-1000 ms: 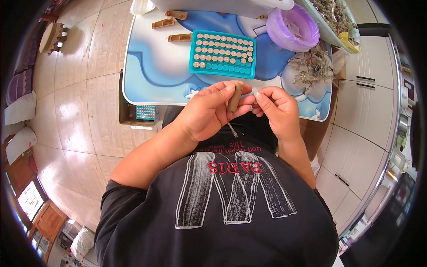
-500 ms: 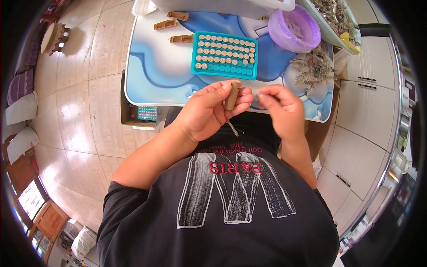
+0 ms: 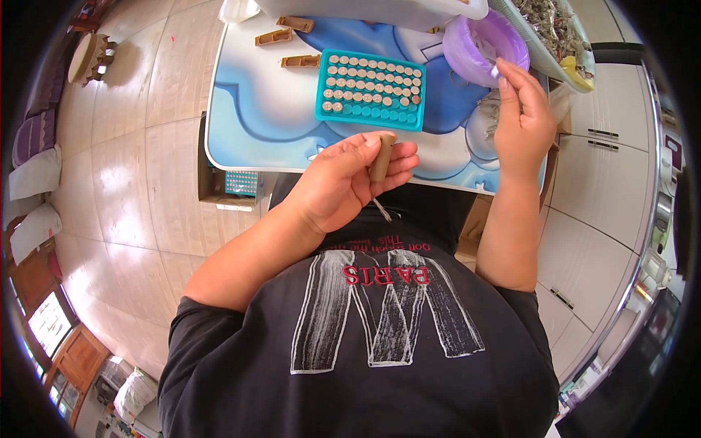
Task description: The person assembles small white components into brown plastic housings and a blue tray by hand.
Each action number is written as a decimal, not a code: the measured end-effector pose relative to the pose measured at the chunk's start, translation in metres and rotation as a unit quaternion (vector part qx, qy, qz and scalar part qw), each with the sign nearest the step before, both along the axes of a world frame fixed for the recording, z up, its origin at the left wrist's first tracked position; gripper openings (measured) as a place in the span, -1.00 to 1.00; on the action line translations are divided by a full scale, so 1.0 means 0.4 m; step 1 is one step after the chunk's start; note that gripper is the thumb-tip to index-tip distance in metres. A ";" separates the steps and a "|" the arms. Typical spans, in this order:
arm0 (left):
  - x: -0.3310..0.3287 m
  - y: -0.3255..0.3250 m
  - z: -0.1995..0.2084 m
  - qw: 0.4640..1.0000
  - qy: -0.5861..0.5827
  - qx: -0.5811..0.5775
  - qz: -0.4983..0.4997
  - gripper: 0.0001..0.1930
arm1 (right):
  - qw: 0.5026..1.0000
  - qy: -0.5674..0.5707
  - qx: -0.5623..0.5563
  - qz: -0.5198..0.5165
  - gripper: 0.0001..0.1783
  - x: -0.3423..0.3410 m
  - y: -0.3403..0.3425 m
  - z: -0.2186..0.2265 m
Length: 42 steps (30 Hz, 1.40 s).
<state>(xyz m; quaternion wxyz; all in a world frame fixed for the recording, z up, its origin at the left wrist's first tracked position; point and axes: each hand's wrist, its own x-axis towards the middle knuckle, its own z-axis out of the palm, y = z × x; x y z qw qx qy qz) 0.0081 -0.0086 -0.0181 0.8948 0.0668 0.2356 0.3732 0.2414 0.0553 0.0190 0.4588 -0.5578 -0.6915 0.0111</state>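
A narrow brown plastic casing [image 3: 381, 159] rests upright between the thumb and fingers of my left hand [image 3: 339, 171], which is closed on it close to my body. Thin pale strands [image 3: 382, 210], perhaps wires, hang beneath that hand. My right hand [image 3: 524, 120] is raised beside the purple tub [image 3: 461, 55], its fingertips pinching a small whitish bit [image 3: 495, 72] too small to name. Beyond my left hand lies a teal tray [image 3: 319, 95] with rows of round, silvery button-like pieces; part of its front row shows bare teal wells.
Several brown casings [image 3: 300, 61] lie left of the tray on the blue-and-white table [image 3: 252, 139]. A white bin [image 3: 365, 9] stands at the back. Tangled wires lie right, partly behind my hand, and fill a container [image 3: 580, 77]. A box with another teal tray [image 3: 241, 184] sits below left.
My right hand has moved away from the left hand, up and right to the purple tub's near edge. The left hand keeps the casing in nearly the same place.
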 end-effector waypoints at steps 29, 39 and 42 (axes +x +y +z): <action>0.008 0.002 0.008 1.000 0.007 0.001 0.002 -0.66 | 0.975 -0.024 -0.104 0.196 -0.77 -0.103 -0.154 -0.029; 0.016 -0.001 0.009 0.999 0.012 -0.032 -0.030 -0.74 | 0.970 -0.138 -0.035 0.199 -0.82 -0.099 -0.161 -0.048; 0.017 0.001 0.009 0.999 0.010 -0.036 -0.028 -0.74 | 0.977 -0.082 -0.065 0.185 -0.81 -0.096 -0.168 -0.053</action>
